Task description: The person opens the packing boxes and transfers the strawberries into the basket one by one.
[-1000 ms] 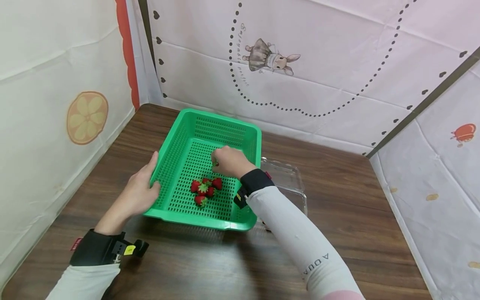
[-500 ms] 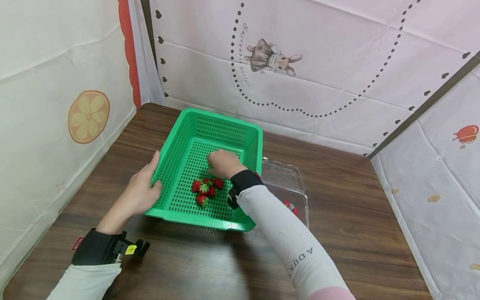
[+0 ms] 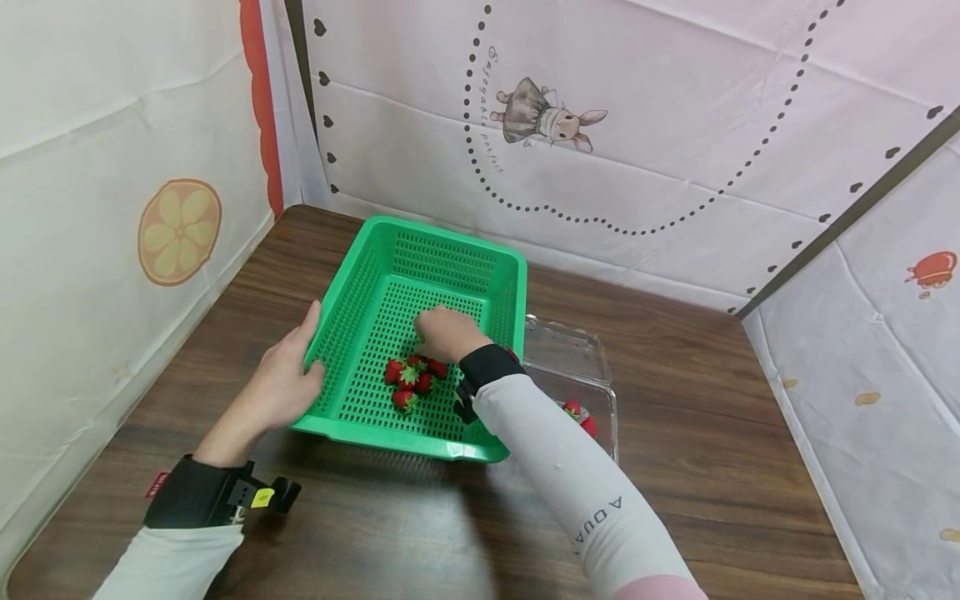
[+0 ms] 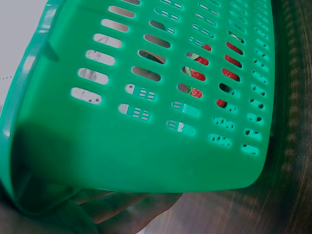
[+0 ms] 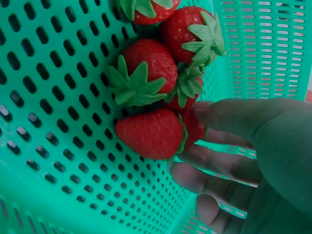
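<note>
Right grip (image 3: 445,332) loosely open, fingertips touching strawberries (image 3: 410,380); left grip (image 3: 281,385) clasping basket (image 3: 450,258) wall.

A dark wood-grain counter (image 3: 697,400) sits boxed in by pale cloth walls (image 3: 675,125), with a rabbit print (image 3: 543,121) behind and an orange-slice print (image 3: 178,232) to the rabbit's left.

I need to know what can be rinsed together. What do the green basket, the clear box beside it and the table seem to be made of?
Green basket: likely moulded plastic, smooth and slightly glossy, with punched slots. Clear box: probably thin transparent plastic, since the table shows through it. Table: dark wood-grain surface; solid wood or laminate cannot be told.
</note>
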`<state>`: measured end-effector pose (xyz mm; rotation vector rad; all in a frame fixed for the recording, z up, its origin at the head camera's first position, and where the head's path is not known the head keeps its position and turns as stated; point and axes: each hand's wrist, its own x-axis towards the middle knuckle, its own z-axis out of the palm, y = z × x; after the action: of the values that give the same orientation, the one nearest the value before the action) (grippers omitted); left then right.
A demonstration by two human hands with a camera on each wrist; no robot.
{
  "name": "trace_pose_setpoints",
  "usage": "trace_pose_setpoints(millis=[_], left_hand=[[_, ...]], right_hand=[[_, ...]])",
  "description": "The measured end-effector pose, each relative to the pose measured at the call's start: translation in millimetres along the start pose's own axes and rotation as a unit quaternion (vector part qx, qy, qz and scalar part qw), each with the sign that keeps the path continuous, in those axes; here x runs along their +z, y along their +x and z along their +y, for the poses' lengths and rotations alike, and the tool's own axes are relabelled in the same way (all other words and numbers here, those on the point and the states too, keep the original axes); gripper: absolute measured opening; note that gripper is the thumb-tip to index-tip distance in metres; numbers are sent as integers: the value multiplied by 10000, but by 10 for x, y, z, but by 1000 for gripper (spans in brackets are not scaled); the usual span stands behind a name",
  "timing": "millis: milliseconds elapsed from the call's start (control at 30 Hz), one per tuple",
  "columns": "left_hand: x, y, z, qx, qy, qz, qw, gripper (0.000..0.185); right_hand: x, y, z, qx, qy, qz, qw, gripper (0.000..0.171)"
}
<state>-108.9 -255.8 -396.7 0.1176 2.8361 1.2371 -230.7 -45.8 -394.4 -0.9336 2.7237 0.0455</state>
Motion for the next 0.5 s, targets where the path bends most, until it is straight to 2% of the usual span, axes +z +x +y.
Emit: trace_pose_setpoints(millis=[267,500], left_hand=[[-4,-6,-2,7,-62,-54,10000,80],[-10,-14,2,34,-68,-40,10000,80]], right_hand=[[-59,-45,41,-29,176,93,9998,26],[-184,-176,54,-111,432,236,9987,37]])
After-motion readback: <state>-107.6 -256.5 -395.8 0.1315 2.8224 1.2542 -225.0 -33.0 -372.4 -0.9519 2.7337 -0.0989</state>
